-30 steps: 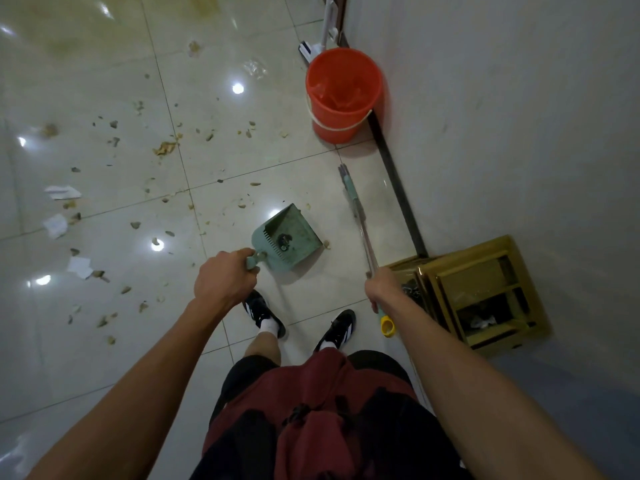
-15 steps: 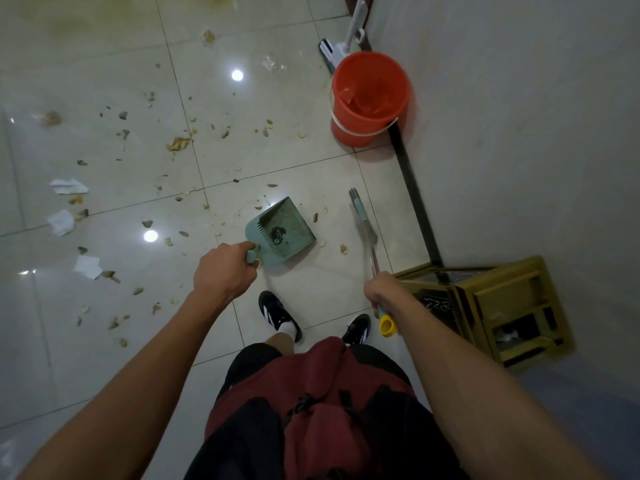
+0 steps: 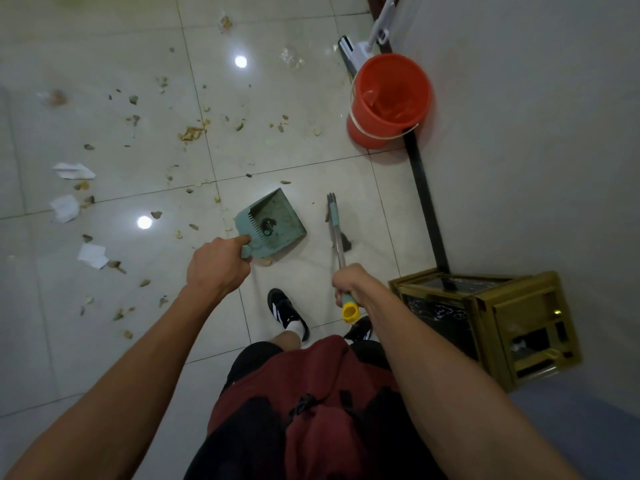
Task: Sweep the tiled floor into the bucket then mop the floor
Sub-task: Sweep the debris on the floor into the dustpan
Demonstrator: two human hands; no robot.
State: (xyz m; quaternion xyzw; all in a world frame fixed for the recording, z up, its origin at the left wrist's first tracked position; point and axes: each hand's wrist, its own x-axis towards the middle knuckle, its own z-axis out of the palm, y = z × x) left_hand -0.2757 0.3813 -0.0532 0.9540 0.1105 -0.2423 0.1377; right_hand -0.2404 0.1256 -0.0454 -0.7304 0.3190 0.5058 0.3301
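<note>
Tiled floor [image 3: 284, 150] is what must be swept, and it lies all around the person's feet, with crumbs and scraps of paper [image 3: 73, 170] spread mostly to the left and ahead. Closest to the body, the right hand [image 3: 349, 282] is curled round the broom [image 3: 337, 237] near its yellow end cap, and the bristle end reaches forward to the floor. Just beside it, the left hand [image 3: 218, 263] grips the handle of the green dustpan [image 3: 273, 221], which seems to hang a little above the tiles and already has some dark dirt inside. Farther away, the red bucket [image 3: 389, 98] stands against the wall, with a white mop [image 3: 363, 46] behind it. One risk, I think, is that the pan tips while it is carried and drops its dirt again, because it is held by the short handle only; also the broom could push crumbs under the gold stand [image 3: 485, 323] at the right. Compared with half a second ago, both hands keep the same grips, and the bucket and wall now appear more to the right.
</note>
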